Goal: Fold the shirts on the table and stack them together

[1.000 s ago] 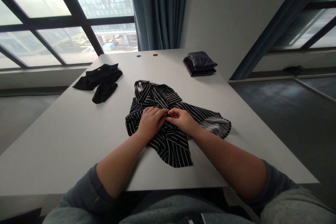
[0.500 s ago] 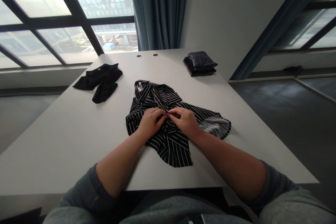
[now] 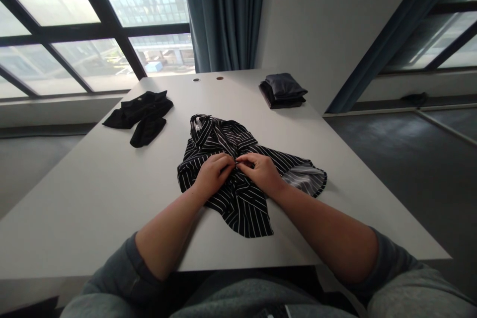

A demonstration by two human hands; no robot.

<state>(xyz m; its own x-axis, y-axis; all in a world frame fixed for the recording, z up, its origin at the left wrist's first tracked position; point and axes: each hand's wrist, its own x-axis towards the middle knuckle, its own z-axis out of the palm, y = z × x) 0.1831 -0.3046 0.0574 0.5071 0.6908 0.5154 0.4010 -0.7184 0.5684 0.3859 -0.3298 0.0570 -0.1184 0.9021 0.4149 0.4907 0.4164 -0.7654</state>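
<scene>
A black shirt with white stripes (image 3: 250, 211) lies crumpled on the white table in front of me. My left hand (image 3: 214, 173) pinches its front fabric near the middle, fingers closed. Close beside it, my right hand (image 3: 263, 173) pinches the same shirt, and the fingertips of both hands nearly meet. Whether a button sits between them is too small to tell. The collar end points away from me, and one part spreads to the right, showing a pale inner side.
A crumpled black garment (image 3: 143, 112) lies at the table's far left. Folded dark clothes (image 3: 283, 90) are stacked at the back right. The white table (image 3: 112, 198) has two round holes near its far edge. Behind it are a window and a blue curtain (image 3: 225, 15).
Almost nothing differs. Both hands keep their pinch at the same spot on the shirt, and the whole view has shifted very slightly.
</scene>
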